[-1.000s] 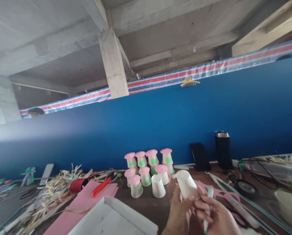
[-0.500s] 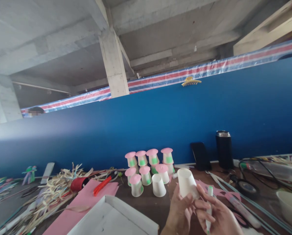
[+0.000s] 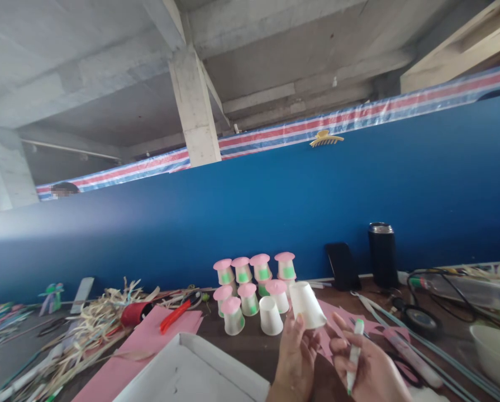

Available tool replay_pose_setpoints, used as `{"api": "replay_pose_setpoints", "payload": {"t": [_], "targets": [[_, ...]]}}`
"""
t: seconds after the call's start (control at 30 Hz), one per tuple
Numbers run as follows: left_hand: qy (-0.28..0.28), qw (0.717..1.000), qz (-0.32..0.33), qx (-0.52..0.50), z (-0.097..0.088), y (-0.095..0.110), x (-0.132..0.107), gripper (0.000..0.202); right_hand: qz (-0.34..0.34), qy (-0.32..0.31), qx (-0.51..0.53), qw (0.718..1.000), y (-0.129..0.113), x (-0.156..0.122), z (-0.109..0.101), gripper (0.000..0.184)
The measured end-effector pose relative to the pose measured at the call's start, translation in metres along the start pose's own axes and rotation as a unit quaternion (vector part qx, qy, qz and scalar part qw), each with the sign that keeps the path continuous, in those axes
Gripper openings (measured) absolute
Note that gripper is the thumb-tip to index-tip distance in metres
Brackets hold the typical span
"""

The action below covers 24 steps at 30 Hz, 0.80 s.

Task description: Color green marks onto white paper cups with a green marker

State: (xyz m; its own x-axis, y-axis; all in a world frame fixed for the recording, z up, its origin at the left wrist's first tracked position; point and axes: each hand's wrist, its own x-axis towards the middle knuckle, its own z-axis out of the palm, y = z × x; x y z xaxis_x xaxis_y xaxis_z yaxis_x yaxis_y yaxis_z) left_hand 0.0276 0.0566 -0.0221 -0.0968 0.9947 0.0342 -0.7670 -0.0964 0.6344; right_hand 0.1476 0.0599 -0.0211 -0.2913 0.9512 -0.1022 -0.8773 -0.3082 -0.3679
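My left hand (image 3: pixel 296 357) is closed on a plain white paper cup (image 3: pixel 306 304), held upside down and tilted just above the table. To its right, my right hand (image 3: pixel 369 371) grips a white marker with a green cap (image 3: pixel 353 353), apart from the cup. Behind the cup stands a cluster of several upside-down cups with pink tops and green patches (image 3: pixel 253 282), and one plain white cup (image 3: pixel 270 316) stands in front of them.
A white box lid (image 3: pixel 178 374) lies at the front on pink paper (image 3: pixel 149 340). Red cutter (image 3: pixel 173 316), red tape roll (image 3: pixel 134 314) and straw scraps (image 3: pixel 86 329) at left. Black flask (image 3: pixel 382 255), phone (image 3: pixel 342 267), tape roll (image 3: pixel 417 321), cables, white bowl (image 3: pixel 495 349) at right. Blue partition (image 3: pixel 275 206) behind.
My left hand has moved the white cup left and slightly up, away from my right hand. The marker hand has stayed nearly in place.
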Motion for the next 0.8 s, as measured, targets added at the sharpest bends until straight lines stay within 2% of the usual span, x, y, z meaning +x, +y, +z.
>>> {"api": "replay_pose_setpoints", "payload": {"t": [0.1, 0.3, 0.37, 0.47, 0.6, 0.8], "targets": [[-0.050, 0.998, 0.011, -0.023, -0.003, 0.001, 0.002, 0.037, -0.004, -0.001, -0.020, 1.000, 0.002, 0.002, -0.001, 0.041], [-0.054, 0.998, 0.009, -0.020, -0.001, 0.002, 0.002, 0.037, -0.009, 0.003, -0.039, 0.999, 0.003, 0.002, 0.000, 0.040], [-0.028, 0.999, -0.006, -0.017, -0.002, -0.001, 0.004, 0.039, -0.011, 0.010, -0.036, 0.999, 0.004, 0.001, 0.001, 0.041], [0.053, 0.997, -0.058, 0.006, -0.006, -0.009, 0.008, 0.042, -0.010, 0.015, -0.032, 0.999, 0.005, 0.001, 0.000, 0.042], [0.049, 0.994, -0.096, 0.021, -0.010, -0.013, 0.009, 0.042, -0.017, 0.015, -0.047, 0.999, 0.007, 0.003, -0.002, 0.044], [0.042, 0.993, -0.089, -0.059, -0.007, -0.003, 0.008, 0.025, -0.026, 0.013, -0.065, 0.997, 0.008, 0.006, -0.004, 0.042]]}}
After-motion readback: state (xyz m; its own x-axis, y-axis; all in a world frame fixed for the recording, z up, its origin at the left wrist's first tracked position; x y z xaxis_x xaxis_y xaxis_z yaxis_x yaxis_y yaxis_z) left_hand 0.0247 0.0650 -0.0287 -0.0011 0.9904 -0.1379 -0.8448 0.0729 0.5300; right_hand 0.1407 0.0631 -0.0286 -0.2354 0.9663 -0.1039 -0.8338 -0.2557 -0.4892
